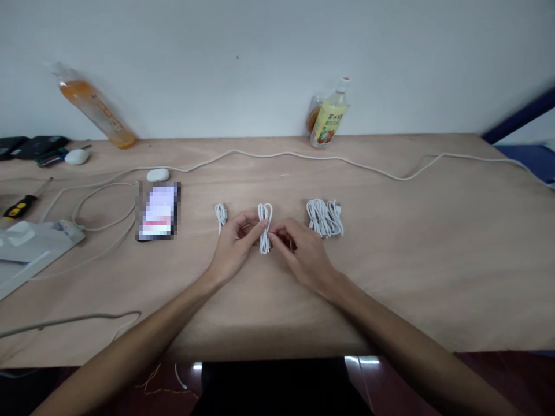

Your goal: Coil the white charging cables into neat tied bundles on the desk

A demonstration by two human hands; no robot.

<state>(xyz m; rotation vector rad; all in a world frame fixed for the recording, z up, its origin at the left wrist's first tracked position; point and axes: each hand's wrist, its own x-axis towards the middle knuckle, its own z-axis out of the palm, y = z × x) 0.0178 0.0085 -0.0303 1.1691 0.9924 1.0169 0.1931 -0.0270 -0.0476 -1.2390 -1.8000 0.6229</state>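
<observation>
Between my two hands, just above the wooden table, is a white cable (pixel 265 212) folded into a narrow bundle. My left hand (pixel 234 240) pinches its middle, thumb in front. My right hand (pixel 301 245) has thumb and forefinger pressed together at the bundle's right side; a thin dark tie may be there, but it is too small to be sure. Left of the held bundle, another coiled white cable (pixel 221 215) lies on the table, partly covered by my left hand. Several white cable bundles (pixel 325 218) lie together just beyond my right hand.
A phone (pixel 158 211) and white earbud case (pixel 158 175) lie to the left, near a screwdriver (pixel 21 206) and plastic bag (pixel 34 248). A long white cord (pixel 286 153) crosses the table (pixel 433 248). An orange drink bottle (pixel 97 112) and yellow-labelled bottle (pixel 330 120) stand by the wall.
</observation>
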